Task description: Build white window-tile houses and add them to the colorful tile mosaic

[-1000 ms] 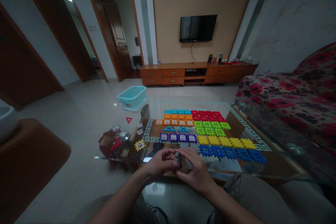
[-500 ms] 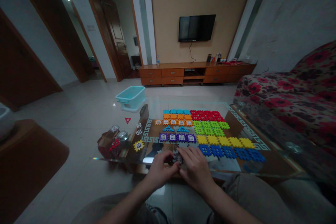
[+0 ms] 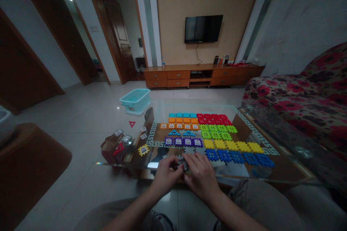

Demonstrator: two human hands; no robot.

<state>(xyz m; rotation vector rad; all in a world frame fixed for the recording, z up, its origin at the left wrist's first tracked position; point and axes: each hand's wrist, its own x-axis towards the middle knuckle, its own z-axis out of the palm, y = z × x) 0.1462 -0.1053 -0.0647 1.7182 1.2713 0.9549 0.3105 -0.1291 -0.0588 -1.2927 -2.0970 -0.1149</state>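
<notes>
Near the front edge of the glass table (image 3: 227,171), my left hand (image 3: 166,171) and my right hand (image 3: 202,173) meet around a small grey toothed building tile (image 3: 183,163). The fingers of both hands are bent onto it, and they hide much of it. Just beyond my right hand lie grey tiles (image 3: 191,149), partly covered by the fingers. Behind them runs a row of purple window tiles (image 3: 178,142). Blue tiles (image 3: 224,155) lie to the right of my right hand. A yellow window tile (image 3: 143,149) rests to the left of my left hand.
Rows of yellow tiles (image 3: 231,145), green tiles (image 3: 217,132), red tiles (image 3: 213,119) and orange tiles (image 3: 183,120) cover the table's middle. Loose red triangle (image 3: 132,124) and white window pieces (image 3: 143,136) are at its left. A turquoise bin (image 3: 135,101) stands beyond. A floral sofa (image 3: 295,90) is at right.
My hands stay together at the same place, with slight shifts of the fingers. The grey tile between them has turned a little. The laid-out tiles have not moved.
</notes>
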